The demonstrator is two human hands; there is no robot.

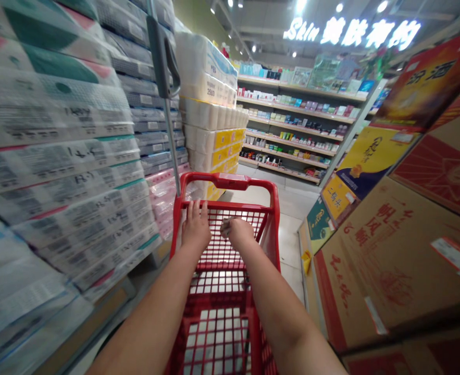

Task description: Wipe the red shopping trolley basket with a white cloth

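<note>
While both bare forearms stretch forward, the left hand (pixel 196 227) lies palm-down with its fingers straight and close together over the upper crossbar of a red plastic grid-walled shopping cart (pixel 272 211). The right hand (pixel 238 232), just beside it, is curled into a fist on the same bar. Something small and greyish shows at its knuckles, too blurred to tell what it is. The cart sits directly under and ahead of both hands, and its looped red handle (pixel 230 181) rises just beyond the fingertips. Close to the left of the left hand stand stacked plastic-wrapped tissue packs (pixel 69 172) and a grey metal pole (pixel 171 135). To the right of the right hand are brown cardboard boxes with red print (pixel 386 250). Far ahead are lit shelves of small boxes (pixel 292 135).
</note>
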